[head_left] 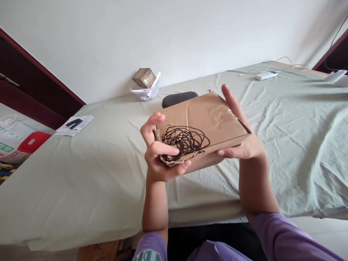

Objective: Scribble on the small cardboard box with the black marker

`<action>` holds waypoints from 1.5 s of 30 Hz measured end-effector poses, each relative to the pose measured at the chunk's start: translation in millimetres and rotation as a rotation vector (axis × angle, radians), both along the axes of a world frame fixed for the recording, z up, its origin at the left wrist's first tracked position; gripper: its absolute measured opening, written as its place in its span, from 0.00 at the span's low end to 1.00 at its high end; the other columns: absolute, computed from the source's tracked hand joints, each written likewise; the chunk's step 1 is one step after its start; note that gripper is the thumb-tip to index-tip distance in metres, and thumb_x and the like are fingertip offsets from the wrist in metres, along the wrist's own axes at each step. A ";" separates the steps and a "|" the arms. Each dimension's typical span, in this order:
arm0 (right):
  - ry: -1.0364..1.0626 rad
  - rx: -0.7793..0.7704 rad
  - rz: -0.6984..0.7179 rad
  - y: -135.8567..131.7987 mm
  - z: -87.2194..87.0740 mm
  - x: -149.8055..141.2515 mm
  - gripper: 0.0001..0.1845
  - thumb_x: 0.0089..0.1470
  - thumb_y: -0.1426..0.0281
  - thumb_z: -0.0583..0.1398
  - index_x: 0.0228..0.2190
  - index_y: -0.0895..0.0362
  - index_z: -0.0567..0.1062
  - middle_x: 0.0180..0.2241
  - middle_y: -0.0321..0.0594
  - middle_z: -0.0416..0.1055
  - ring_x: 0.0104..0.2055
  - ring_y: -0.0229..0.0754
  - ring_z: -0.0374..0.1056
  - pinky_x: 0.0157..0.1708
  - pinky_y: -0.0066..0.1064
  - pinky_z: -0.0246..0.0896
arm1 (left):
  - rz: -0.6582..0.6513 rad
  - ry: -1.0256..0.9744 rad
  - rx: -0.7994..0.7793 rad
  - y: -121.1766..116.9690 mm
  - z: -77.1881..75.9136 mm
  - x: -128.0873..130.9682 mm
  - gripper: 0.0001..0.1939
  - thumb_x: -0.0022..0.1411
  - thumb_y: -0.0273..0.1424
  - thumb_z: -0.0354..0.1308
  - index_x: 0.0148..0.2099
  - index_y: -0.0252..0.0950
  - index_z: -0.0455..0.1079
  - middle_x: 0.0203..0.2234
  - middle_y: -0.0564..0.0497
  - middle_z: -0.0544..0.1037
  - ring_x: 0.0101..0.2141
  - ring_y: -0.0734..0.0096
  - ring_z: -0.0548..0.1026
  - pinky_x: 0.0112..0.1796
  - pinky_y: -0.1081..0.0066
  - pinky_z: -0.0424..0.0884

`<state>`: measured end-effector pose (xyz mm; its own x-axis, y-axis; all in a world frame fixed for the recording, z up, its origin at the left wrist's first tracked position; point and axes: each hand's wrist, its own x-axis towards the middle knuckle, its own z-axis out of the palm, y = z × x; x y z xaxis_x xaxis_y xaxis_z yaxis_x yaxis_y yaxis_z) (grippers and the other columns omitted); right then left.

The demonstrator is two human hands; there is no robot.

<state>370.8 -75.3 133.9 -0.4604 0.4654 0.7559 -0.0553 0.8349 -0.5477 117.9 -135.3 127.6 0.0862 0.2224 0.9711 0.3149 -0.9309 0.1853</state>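
A brown cardboard box (201,116) is held up, tilted, above the covered surface between my two hands. Black scribbled loops cover the near left part of its top face, and its left edge looks torn and ragged. My left hand (163,156) grips the left end, with one finger lying over the scribble and others around the torn edge. My right hand (246,141) clasps the right end, thumb and fingers on different sides of the box. The underside of the box and some of my right fingers are hidden.
Pale green cloth (108,174) covers the broad surface. Near the wall stand a dark rounded object (179,98) and a clear plastic bowl (145,95) with a smaller cardboard box (144,77). Papers (81,125) lie left; a white power strip (266,75) lies right.
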 end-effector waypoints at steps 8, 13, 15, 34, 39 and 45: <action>0.012 -0.140 -0.020 9.7 -9.4 -12.4 0.79 0.42 0.42 0.77 0.80 0.39 0.38 0.75 0.45 0.58 0.77 0.69 0.55 0.72 0.63 0.61 | 0.057 0.135 0.003 7.0 -5.1 -22.9 0.18 0.66 0.38 0.68 0.32 0.40 0.63 0.69 0.58 0.66 0.69 0.60 0.68 0.70 0.49 0.69; 0.004 -0.190 -0.025 30.5 -29.2 -26.8 0.80 0.43 0.40 0.76 0.79 0.37 0.33 0.73 0.48 0.58 0.73 0.68 0.61 0.71 0.65 0.61 | 0.160 0.174 -0.187 24.2 -20.4 -47.7 0.28 0.59 0.53 0.72 0.54 0.45 0.71 0.75 0.47 0.56 0.77 0.42 0.55 0.75 0.36 0.56; -0.028 -0.212 -0.039 37.0 -37.6 -32.2 0.81 0.43 0.40 0.76 0.79 0.37 0.32 0.75 0.48 0.56 0.74 0.68 0.61 0.70 0.63 0.62 | 0.123 0.194 -0.355 32.3 -30.0 -57.7 0.50 0.55 0.58 0.74 0.71 0.49 0.58 0.79 0.42 0.43 0.80 0.36 0.44 0.76 0.33 0.51; -0.841 -0.661 -0.757 91.6 -158.6 -76.0 0.16 0.63 0.68 0.63 0.49 0.63 0.80 0.61 0.67 0.73 0.65 0.67 0.64 0.64 0.54 0.58 | 0.226 0.102 -0.807 84.4 -99.7 -90.7 0.48 0.54 0.34 0.77 0.71 0.47 0.57 0.79 0.37 0.37 0.79 0.42 0.48 0.71 0.45 0.66; -0.692 -0.670 -0.739 102.5 -143.5 -57.8 0.22 0.68 0.69 0.57 0.60 0.58 0.74 0.46 0.52 0.82 0.47 0.50 0.75 0.48 0.35 0.66 | 0.206 0.084 -0.853 85.8 -100.1 -94.3 0.59 0.54 0.36 0.77 0.78 0.49 0.45 0.81 0.38 0.35 0.81 0.39 0.39 0.74 0.43 0.60; -0.519 -0.682 -0.735 105.9 -116.7 -25.6 0.07 0.59 0.75 0.62 0.39 0.59 0.80 0.38 0.46 0.80 0.35 0.42 0.74 0.39 0.31 0.66 | 0.207 0.107 -0.861 84.3 -98.5 -94.7 0.59 0.55 0.37 0.76 0.79 0.48 0.46 0.81 0.38 0.36 0.81 0.40 0.38 0.75 0.43 0.56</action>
<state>345.2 30.6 17.2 -0.0887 0.9953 0.0376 0.6931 0.0888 -0.7154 23.2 -51.0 29.1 0.0437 0.8926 0.4488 0.5172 -0.4046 0.7542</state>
